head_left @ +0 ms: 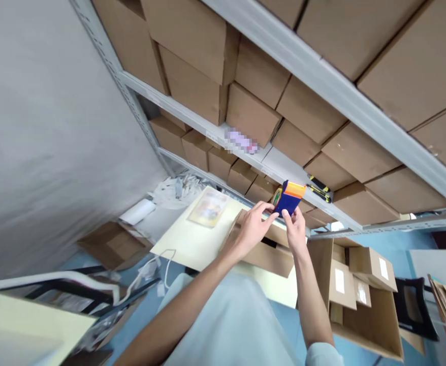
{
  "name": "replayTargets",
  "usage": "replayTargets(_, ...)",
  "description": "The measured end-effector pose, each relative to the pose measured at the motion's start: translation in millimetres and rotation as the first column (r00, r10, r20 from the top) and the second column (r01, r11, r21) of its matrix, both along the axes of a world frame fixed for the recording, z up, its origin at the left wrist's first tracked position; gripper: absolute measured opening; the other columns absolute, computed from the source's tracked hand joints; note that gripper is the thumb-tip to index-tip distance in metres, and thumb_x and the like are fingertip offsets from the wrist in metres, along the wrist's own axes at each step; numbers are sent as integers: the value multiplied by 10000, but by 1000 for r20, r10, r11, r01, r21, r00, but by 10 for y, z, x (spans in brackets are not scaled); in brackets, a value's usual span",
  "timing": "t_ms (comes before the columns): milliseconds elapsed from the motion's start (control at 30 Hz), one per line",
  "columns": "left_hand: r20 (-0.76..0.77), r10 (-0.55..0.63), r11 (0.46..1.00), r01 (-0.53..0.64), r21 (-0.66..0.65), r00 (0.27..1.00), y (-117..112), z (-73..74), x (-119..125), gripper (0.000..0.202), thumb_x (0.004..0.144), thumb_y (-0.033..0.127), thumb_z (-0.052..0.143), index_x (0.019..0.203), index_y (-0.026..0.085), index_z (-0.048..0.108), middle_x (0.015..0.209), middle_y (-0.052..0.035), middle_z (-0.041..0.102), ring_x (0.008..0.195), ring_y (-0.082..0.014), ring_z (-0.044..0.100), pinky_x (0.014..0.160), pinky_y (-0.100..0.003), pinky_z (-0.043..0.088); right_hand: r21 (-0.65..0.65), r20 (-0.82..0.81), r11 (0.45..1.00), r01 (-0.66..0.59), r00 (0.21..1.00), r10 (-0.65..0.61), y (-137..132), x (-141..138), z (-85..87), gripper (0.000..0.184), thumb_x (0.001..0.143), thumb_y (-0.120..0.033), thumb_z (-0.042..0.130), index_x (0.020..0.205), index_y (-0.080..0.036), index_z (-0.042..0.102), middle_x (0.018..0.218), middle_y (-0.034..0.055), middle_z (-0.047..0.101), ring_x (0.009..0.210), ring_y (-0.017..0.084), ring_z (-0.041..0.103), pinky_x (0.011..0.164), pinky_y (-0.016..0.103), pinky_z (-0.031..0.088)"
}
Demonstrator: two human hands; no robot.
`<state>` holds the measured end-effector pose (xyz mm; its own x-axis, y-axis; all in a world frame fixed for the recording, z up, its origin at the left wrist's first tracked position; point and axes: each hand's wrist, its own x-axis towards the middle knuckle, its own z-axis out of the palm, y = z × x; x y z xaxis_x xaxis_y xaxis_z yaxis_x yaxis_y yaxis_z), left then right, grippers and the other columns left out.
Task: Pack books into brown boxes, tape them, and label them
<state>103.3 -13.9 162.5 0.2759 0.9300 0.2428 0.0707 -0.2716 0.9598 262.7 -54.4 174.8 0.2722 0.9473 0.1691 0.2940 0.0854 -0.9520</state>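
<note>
Both my hands hold up a small blue and orange box (289, 197) in front of the shelving. My left hand (252, 228) pinches its lower left corner between thumb and fingers. My right hand (295, 227) grips its lower right side, fingers closed on it. Just below my hands stands an open brown carton (265, 253) on a pale yellow table (192, 243).
A grey metal shelf rack (284, 51) stacked with brown cartons fills the upper view. A large open carton (363, 300) with smaller labelled boxes sits on the blue floor at right. A flat picture pack (209, 207) lies on the table. A yellow-black tool (319, 188) rests on the shelf.
</note>
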Motion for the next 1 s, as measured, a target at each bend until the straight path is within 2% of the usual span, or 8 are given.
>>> replayTargets(133,38,-11,1000,11,-3,999,-166,123,-27,88,1004,241,697,1073,210,741,1096,-61,779,1019,-204,750,940,-315,617,32,2,998,50,999,-50,-225,-101,90,487,1024,-635,658,1235,-196,664,1132,122,778,1110,263,737,1065,431,590)
replayTargets(300,67,-113,994,111,24,991,-319,251,-187,115,1007,278,715,1092,222,768,1126,-62,792,1033,-210,760,955,-321,627,4,13,998,-66,998,66,-511,-149,334,492,1050,-644,632,1317,-231,655,1198,129,790,1187,290,756,1124,488,593)
replayTargets(400,22,-177,983,175,61,984,-388,328,-297,131,1018,285,711,1114,239,788,1184,-62,793,1108,-216,765,975,-308,621,-33,0,993,-116,993,116,-614,-230,454,555,1054,-712,577,1334,-243,678,1185,132,807,1181,318,771,1075,516,632)
replayTargets(500,8,-171,980,169,101,985,-455,334,-377,112,1010,252,710,1081,238,795,1137,-54,798,1088,-207,773,945,-287,624,-57,9,991,-117,993,118,-645,-295,470,568,1054,-727,566,1282,-230,721,1167,138,816,1151,328,782,1034,509,651)
replayTargets(667,-30,-112,984,115,133,993,-517,269,-573,77,985,204,726,1019,225,791,1023,-35,797,991,-194,762,929,-309,625,-90,139,988,-123,981,135,-724,-303,380,486,1025,-637,692,1294,-233,703,1185,109,812,1077,284,786,979,426,652)
replayTargets(767,-7,-56,990,56,132,998,-468,359,-786,150,1009,219,693,1134,209,776,1082,-60,791,1022,-200,751,949,-339,631,-106,262,980,-169,946,191,-805,-247,368,355,1024,-522,734,1235,-241,684,1068,68,797,917,240,767,826,349,640)
replayTargets(867,23,15,988,-18,152,1000,-390,556,-994,271,1046,277,664,1296,207,739,1188,-88,767,1085,-205,737,990,-365,635,-130,419,971,-201,876,238,-867,-175,406,205,1034,-394,708,1155,-242,643,938,34,740,777,206,694,704,308,580)
replayTargets(1000,-73,-39,966,56,254,997,-355,780,-1132,265,1011,393,750,1239,260,779,1199,-78,764,1143,-237,716,1033,-407,629,-117,607,962,-248,748,267,-912,-112,485,94,1031,-296,660,1034,-255,576,842,6,654,719,197,607,668,308,527)
